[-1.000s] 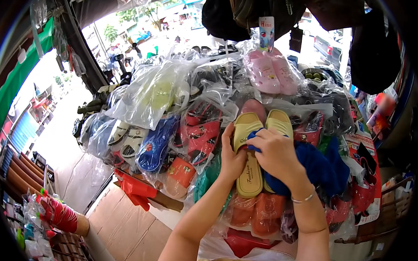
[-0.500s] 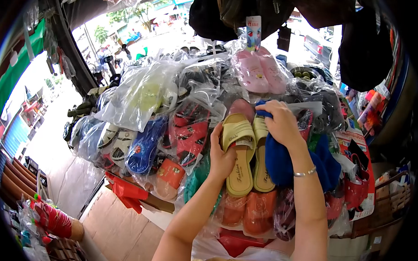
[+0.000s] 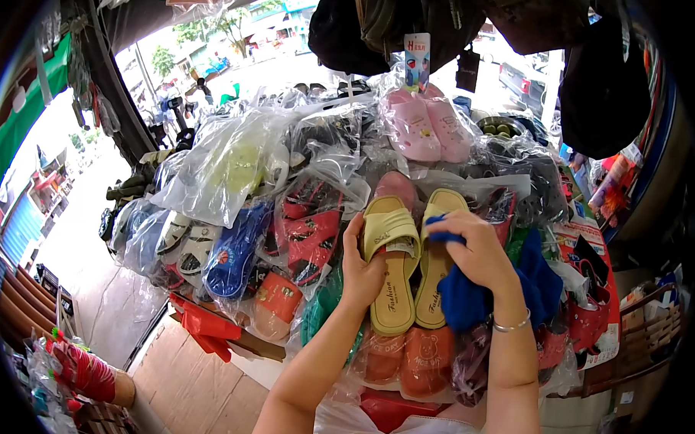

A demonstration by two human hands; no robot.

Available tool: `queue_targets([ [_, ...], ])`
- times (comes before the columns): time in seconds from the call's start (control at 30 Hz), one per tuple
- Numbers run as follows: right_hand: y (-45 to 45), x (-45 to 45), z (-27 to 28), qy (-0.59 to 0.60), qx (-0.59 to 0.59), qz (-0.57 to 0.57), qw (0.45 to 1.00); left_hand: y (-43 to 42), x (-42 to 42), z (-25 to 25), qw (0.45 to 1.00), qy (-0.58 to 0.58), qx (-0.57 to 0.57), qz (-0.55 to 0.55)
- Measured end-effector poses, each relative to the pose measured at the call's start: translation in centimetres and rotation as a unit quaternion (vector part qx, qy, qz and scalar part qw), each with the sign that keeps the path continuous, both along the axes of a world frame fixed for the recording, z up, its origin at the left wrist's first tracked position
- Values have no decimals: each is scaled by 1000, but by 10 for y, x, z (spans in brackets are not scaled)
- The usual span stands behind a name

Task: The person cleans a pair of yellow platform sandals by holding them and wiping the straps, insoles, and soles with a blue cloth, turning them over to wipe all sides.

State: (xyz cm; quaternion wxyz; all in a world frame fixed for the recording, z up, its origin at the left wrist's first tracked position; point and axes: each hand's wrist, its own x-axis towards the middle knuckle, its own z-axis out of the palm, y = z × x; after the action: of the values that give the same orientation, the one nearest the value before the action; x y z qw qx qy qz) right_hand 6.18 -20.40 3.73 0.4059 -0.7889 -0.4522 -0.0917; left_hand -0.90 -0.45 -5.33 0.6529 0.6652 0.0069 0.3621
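Observation:
A pair of pale yellow slide sandals lies side by side on the heap of footwear, toes pointing away from me. My left hand (image 3: 367, 267) is closed around the outer side of the left sandal (image 3: 394, 295), thumb near the strap's edge. My right hand (image 3: 480, 248) grips a blue cloth (image 3: 467, 298) over the strap of the right sandal (image 3: 431, 285), hiding much of that strap. The cloth hangs down beneath my wrist to the right. Under the heels are orange slippers (image 3: 427, 361) in clear plastic, and a pink shoe (image 3: 396, 186) shows behind the toes.
Bagged footwear covers the display, including blue slippers (image 3: 237, 251), red-and-black sandals (image 3: 312, 239) and pink clogs (image 3: 423, 128). Dark bags (image 3: 604, 88) hang overhead at the right. Red plastic (image 3: 204, 327) droops off the front edge, above a tiled floor (image 3: 196, 384).
My right hand has moved the cloth back from the right sandal's toe to its strap, uncovering the toe. My left hand stays on the left sandal. The view has shifted slightly.

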Motion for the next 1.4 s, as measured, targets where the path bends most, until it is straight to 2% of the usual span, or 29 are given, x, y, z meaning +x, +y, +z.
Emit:
queue_targets([
  [0.03, 3, -3, 3, 0, -1, 0, 1000, 1, 0, 0, 1000, 0, -1, 0],
  [0.1, 9, -9, 5, -123, 81, -53, 988, 1, 0, -1, 1000, 3, 19, 7],
  [0.13, 9, -6, -3, -122, 81, -54, 988, 0, -1, -2, 1000, 5, 18, 6],
  [0.2, 15, 0, -19, -97, -55, -156, 981, 2, 0, -3, 999, 18, 20, 21],
  [0.27, 14, -8, -15, -127, -49, -155, 978, 4, 1, -6, 1000, 16, 13, 9],
  [0.33, 8, -25, 3, -17, -11, 39, 999, 5, 0, -7, 1000, 19, 3, -5],
  [0.37, 13, -34, 5, -73, 30, 20, 997, 5, 0, -6, 1000, 20, -14, -16],
  [0.4, 21, -40, 5, -73, 29, 20, 997, 4, 0, -7, 999, 20, -31, -26],
  [0.47, 32, -49, 0, -170, 24, -55, 984, 3, 1, -9, 999, 1, -33, -19],
  [0.5, 38, -45, -20, -127, -46, 3, 991, 3, 2, -9, 999, -23, -33, -13],
  [0.53, 46, -53, -30, -146, -181, 16, 972, 4, 2, -10, 999, -23, -32, -16],
  [0.6, 48, -67, -30, -151, -209, 5, 966, 9, 3, -11, 1000, 15, 18, 17],
  [0.63, 40, -68, -19, -151, -209, 4, 966, 6, 2, -7, 1000, -3, -9, -2],
  [0.7, 20, -70, 2, -53, -183, 199, 961, 5, -1, -5, 999, 4, -41, -23],
  [0.73, 25, -69, -3, -53, -186, 199, 961, 5, -1, -4, 997, 7, -72, -41],
  [0.8, 42, -67, -20, -157, -54, 110, 980, 12, 3, -14, 998, -6, -55, -34],
  [0.83, 46, -71, -25, -113, -101, 128, 980, 14, 4, -15, 999, -19, -33, -30],
  [0.87, 49, -76, -34, -137, -107, 125, 977, 15, 4, -13, 999, -20, -30, -31],
  [0.93, 42, -85, -22, -109, -185, 197, 957, 13, 0, -6, 984, -8, -150, -91],
  [0.97, 38, -87, -17, -109, -185, 197, 957, 12, 0, -4, 983, -2, -160, -94],
  [1.03, 29, -84, -10, -17, -202, 323, 924, 17, 7, -14, 984, -9, -150, -95],
  [1.07, 31, -81, -10, -17, -203, 324, 924, 18, 9, -19, 985, -17, -141, -95],
  [1.13, 37, -75, -17, -44, -137, 248, 958, 14, 5, -13, 986, -8, -140, -91],
  [1.2, 39, -76, -24, -39, -147, 288, 946, 13, 4, -8, 987, -2, -133, -88],
  [1.3, 29, -81, -1, 33, -264, 352, 898, 11, 4, -8, 987, -11, -145, -75],
  [1.33, 28, -77, 0, 33, -264, 351, 898, 12, 3, -7, 986, -11, -145, -75],
  [1.4, 27, -69, -3, -37, -107, 198, 974, 12, -1, -5, 986, -2, -143, -80],
])
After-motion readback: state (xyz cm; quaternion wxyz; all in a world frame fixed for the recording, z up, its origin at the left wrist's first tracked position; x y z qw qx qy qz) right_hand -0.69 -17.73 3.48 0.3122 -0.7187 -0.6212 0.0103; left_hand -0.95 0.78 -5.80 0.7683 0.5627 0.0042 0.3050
